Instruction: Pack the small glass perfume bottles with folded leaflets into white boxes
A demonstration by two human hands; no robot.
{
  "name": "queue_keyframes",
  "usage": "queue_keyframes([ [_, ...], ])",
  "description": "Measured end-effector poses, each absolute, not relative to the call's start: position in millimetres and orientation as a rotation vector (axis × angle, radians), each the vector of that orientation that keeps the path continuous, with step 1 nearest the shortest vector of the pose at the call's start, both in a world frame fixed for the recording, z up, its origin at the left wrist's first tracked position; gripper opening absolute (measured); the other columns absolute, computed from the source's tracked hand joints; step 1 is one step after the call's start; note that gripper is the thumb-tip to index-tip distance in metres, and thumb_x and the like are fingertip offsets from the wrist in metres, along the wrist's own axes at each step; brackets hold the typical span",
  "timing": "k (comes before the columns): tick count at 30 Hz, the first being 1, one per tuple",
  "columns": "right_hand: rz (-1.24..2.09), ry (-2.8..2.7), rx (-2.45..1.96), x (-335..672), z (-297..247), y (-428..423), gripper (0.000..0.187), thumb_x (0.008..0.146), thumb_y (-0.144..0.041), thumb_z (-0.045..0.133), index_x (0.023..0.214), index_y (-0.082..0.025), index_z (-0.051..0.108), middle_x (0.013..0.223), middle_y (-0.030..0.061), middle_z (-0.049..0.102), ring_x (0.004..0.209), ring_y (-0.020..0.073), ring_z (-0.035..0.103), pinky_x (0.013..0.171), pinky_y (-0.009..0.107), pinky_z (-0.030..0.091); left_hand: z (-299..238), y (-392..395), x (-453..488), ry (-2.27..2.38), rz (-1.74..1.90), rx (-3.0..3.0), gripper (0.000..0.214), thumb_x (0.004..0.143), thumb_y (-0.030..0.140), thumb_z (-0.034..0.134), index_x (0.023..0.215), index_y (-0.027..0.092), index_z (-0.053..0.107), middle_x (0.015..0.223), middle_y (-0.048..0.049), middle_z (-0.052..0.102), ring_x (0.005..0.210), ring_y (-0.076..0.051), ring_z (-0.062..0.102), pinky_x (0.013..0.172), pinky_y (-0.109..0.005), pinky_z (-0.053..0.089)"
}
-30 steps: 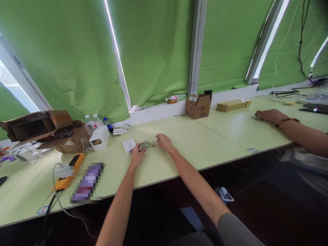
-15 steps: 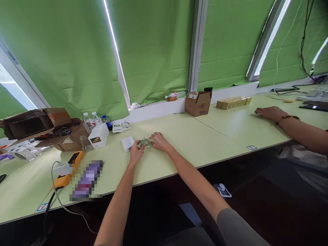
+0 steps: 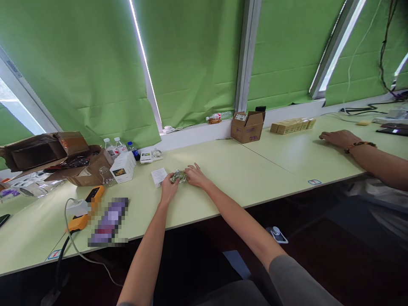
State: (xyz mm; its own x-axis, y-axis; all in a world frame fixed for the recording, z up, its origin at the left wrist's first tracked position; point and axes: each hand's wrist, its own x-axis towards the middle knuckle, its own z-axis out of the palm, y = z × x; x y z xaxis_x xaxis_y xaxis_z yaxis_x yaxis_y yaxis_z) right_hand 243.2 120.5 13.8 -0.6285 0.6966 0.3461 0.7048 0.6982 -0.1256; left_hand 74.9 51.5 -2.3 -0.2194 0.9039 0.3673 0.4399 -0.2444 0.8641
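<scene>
grips the left edge of a small, round, shiny clear-and-greenish item [image 3: 179,176], possibly glass, with the left hand [image 3: 168,187], with thumb to the near side. meets the right edge with the right hand [image 3: 196,177], with thumb and forefinger turned in and other fingers raised; cannot tell whether pinching a small part or merely touching. sits low over the pale yellow-green tabletop [image 3: 236,178]; cannot tell whether resting or slightly lifted.

appears, by judgement, to call for fine fingertip work at the right edge. brace firmly with the left, move only the right fingertips, press lightly: likely smooth and apt to slip. work close above the tabletop to limit any drop.

note a white printed paper card [image 3: 158,176] just left of the left hand; avoid nudging it with the knuckles. note, farther left, a flat purple pixelated rectangle [image 3: 110,221] beside a long yellow-and-black device [image 3: 78,222]. note another person's hand [image 3: 339,139] well apart to the right, causing no obstruction.
</scene>
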Motion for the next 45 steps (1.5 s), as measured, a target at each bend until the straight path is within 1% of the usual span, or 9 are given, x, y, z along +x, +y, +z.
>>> queue_keyframes([
  [6,-0.095,-2.561,-1.164,239.3,15.4,118.7,0.023,0.087,-0.014,0.049,0.096,-0.016,0.07,0.102,0.0114,0.068,0.123,0.0248,0.046,0.115,0.048,0.008,-1.3,50.6,75.6,1.586,1.463,1.671,0.047,0.077,0.045,0.063,0.114,0.016,0.06,0.104,-0.0082,0.067,0.054,-0.009,0.052,0.054,-0.026,0.043],
  [14,-0.119,-2.458,-1.325,250.4,19.6,116.7,0.021,0.085,-0.029,0.059,0.093,-0.013,0.072,0.104,0.0154,0.067,0.119,0.0288,0.047,0.114,0.052,0.008,0.2,45.9,75.3,1.576,1.429,1.683,0.043,0.08,0.045,0.06,0.113,0.016,0.059,0.104,-0.0085,0.066,0.053,-0.009,0.053,0.053,-0.025,0.042],
  [20,0.043,-2.347,-1.387,258.9,24.3,121.9,0.027,0.093,-0.028,0.046,0.097,-0.019,0.072,0.105,0.0103,0.069,0.116,0.0232,0.051,0.111,0.048,0.016,2.6,44.2,77.5,1.606,1.435,1.643,0.047,0.083,0.048,0.058,0.117,0.016,0.057,0.109,-0.0106,0.063,0.052,-0.008,0.054,0.052,-0.024,0.043],
  [25,-0.012,-2.373,-1.407,262.6,26.4,120.5,0.03,0.084,-0.041,0.062,0.095,-0.016,0.073,0.104,0.0133,0.068,0.118,0.0268,0.049,0.112,0.047,0.015,2.1,44.6,77.1,1.606,1.428,1.639,0.048,0.082,0.051,0.058,0.115,0.016,0.058,0.107,-0.0101,0.064,0.053,-0.009,0.054,0.053,-0.025,0.043],
  [30,-0.022,-2.423,-1.403,261.3,25.0,120.2,0.017,0.085,-0.025,0.06,0.085,-0.017,0.075,0.099,0.0129,0.069,0.117,0.0258,0.05,0.113,0.047,0.015,1.8,45.3,75.8,1.594,1.421,1.663,0.048,0.081,0.053,0.058,0.111,0.015,0.061,0.101,-0.0088,0.067,0.055,-0.011,0.055,0.053,-0.026,0.042],
  [32,-0.012,-2.407,-1.41,260.8,24.4,121.5,0.017,0.085,-0.02,0.058,0.087,-0.018,0.075,0.1,0.0121,0.07,0.116,0.0246,0.051,0.112,0.046,0.016,2.2,45.3,75.8,1.592,1.415,1.654,0.049,0.08,0.053,0.058,0.109,0.015,0.061,0.098,-0.0086,0.067,0.054,-0.011,0.055,0.052,-0.026,0.042],
  [40,0.019,-2.403,-1.303,259.8,20.5,122.2,0.031,0.083,-0.022,0.06,0.113,-0.017,0.067,0.115,0.0125,0.067,0.123,0.025,0.047,0.113,0.047,0.014,4.8,43.0,77.9,1.573,1.391,1.67,0.048,0.079,0.054,0.058,0.106,0.015,0.064,0.094,-0.0079,0.068,0.054,-0.011,0.055,0.052,-0.026,0.042],
  [43,0.022,-2.454,-1.225,258.4,20.4,120.0,0.032,0.083,-0.022,0.06,0.114,-0.019,0.067,0.113,0.0109,0.067,0.124,0.025,0.045,0.113,0.049,0.013,5.2,42.5,77.9,1.572,1.392,1.67,0.047,0.079,0.054,0.058,0.106,0.015,0.064,0.094,-0.008,0.068,0.054,-0.011,0.055,0.052,-0.026,0.041],
  [45,0.009,-2.5,-1.196,256.9,21.1,118.5,0.027,0.083,-0.02,0.059,0.108,-0.021,0.07,0.109,0.0097,0.068,0.123,0.025,0.046,0.113,0.05,0.012,5.3,42.2,77.7,1.561,1.389,1.67,0.047,0.08,0.054,0.057,0.106,0.015,0.063,0.094,-0.0077,0.067,0.054,-0.011,0.054,0.052,-0.025,0.041],
])
